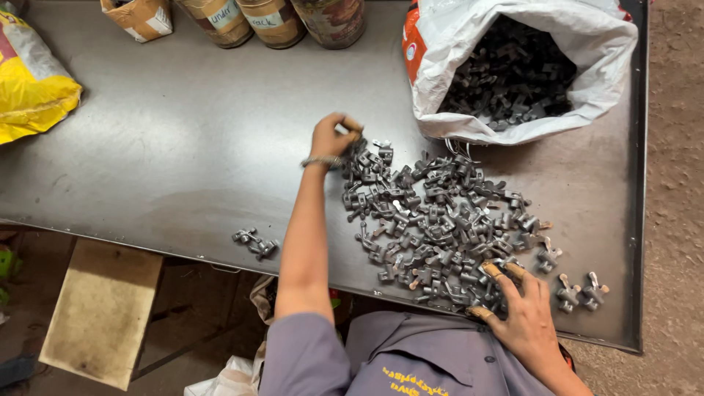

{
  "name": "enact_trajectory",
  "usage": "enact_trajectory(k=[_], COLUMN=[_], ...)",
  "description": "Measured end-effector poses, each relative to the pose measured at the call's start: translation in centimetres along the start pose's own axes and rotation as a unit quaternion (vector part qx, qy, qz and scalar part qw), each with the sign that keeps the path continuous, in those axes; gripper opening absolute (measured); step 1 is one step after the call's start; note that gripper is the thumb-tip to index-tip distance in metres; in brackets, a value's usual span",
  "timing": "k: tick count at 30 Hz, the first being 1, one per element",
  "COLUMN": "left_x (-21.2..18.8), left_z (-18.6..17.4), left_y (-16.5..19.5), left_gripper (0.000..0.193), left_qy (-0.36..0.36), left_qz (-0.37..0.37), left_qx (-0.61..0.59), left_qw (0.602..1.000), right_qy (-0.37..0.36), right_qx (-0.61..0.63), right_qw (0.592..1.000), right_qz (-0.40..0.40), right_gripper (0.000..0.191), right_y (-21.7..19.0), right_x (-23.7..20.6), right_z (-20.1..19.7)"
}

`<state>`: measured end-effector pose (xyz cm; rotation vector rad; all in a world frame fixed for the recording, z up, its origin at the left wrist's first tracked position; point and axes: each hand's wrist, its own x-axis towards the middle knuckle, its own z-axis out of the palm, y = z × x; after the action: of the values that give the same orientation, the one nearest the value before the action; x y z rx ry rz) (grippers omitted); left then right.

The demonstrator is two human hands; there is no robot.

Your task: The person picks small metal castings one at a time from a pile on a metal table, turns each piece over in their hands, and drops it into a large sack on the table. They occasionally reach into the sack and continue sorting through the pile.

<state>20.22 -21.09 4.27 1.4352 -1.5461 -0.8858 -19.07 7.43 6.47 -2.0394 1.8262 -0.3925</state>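
left hand (334, 137) is curled shut, fingers pinched on one small dark grey forked metal part at the far left edge of the spread heap of same dark metal parts (440, 224) on the dull grey steel table (183, 147). right hand (517, 301) lies flat on the near right end of the heap, fingers apart and pressing on parts, gripping nothing that i can see.

risks: heap runs right up to the near table edge by the right hand, so a sweep or nudge there could push parts off onto the floor. two loose parts (581, 291) sit just right of the hand, near the rim, same risk. small separate cluster of parts (255, 244) on the left also lies close to the edge. open white plastic sack (513, 66) full of parts leans toward the heap; it could slump and mix in more. tangled forked shapes may drag neighbours along when one is lifted.
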Motion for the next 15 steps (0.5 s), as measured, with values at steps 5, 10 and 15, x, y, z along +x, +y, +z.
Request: enact_trajectory(k=[5, 10, 15], left_x=[-13.7, -26.6, -27.3], left_z=[-0.9, 5.7, 11.1], left_y=[3.3, 9.4, 9.6], left_gripper=[0.064, 0.131, 0.124], left_qy=[0.033, -0.032, -0.019], left_qz=[-0.119, -0.116, -0.117], left_qx=[0.147, 0.247, 0.261], left_qw=[0.981, 0.961, 0.958], right_qy=[-0.004, 0.018, 0.044], right_qx=[-0.005, 0.012, 0.036], right_qw=[1.0, 0.995, 0.985], right_qz=[-0.026, -0.1, -0.163], right_gripper=[0.076, 0.06, 0.047], right_y=[0.3, 0.6, 0.5], right_x=[0.0, -0.5, -0.4], right_z=[0.1, 1.5, 2.8])
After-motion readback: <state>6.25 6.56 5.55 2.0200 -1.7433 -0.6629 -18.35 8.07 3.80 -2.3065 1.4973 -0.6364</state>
